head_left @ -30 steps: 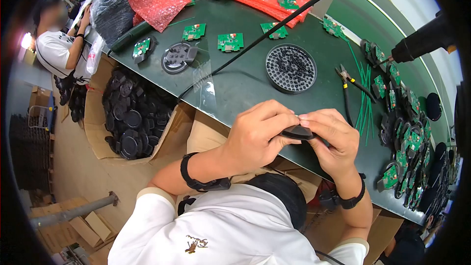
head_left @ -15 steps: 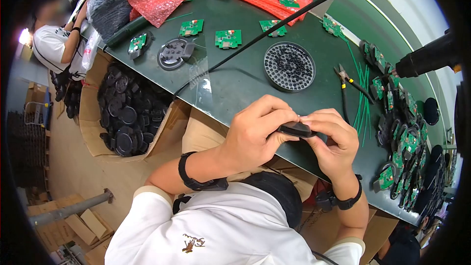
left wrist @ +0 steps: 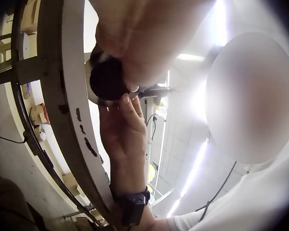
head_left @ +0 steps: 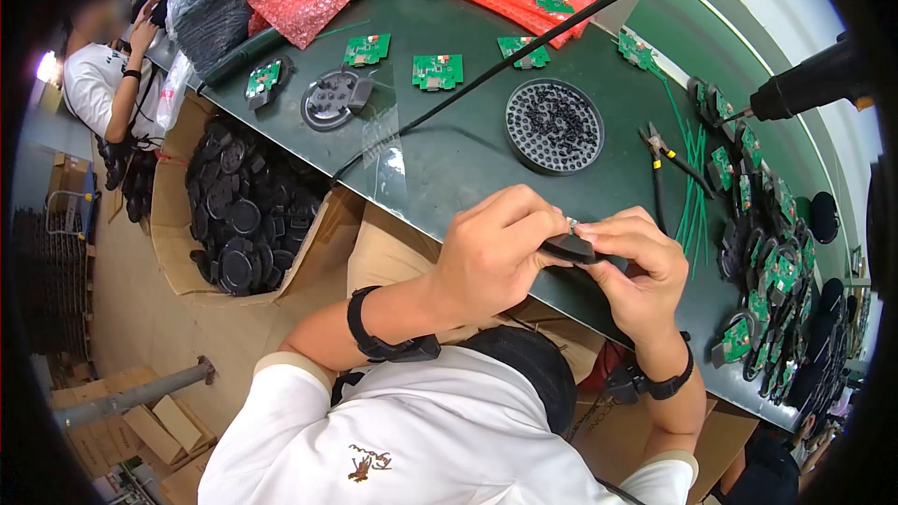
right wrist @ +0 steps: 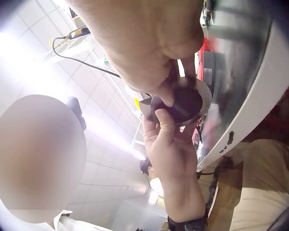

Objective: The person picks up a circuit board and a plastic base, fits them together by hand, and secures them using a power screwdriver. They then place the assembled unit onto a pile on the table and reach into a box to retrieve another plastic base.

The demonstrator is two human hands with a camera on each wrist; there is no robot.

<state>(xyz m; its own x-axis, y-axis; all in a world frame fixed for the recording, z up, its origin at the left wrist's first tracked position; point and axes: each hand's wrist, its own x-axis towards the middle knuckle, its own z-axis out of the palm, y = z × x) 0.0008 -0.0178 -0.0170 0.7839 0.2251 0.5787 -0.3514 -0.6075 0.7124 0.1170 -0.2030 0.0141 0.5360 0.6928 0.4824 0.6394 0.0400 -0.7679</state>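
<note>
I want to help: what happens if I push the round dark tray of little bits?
The tray would probably slide, not tip: it looks wide and low. The little bits might scatter if jolted, as they look loose.

The head view, the widest, looks forward and down over the shirt [head_left: 412, 440], left hand [head_left: 491, 248], right hand [head_left: 641, 266] and table [head_left: 449, 194]. The left wrist view, very near, faces upward past the left hand to the right hand, with ceiling lights [left wrist: 190, 173] behind. The right wrist view, also close, faces upward past the right hand to the left. All three share the black disc [head_left: 567, 249].
</note>
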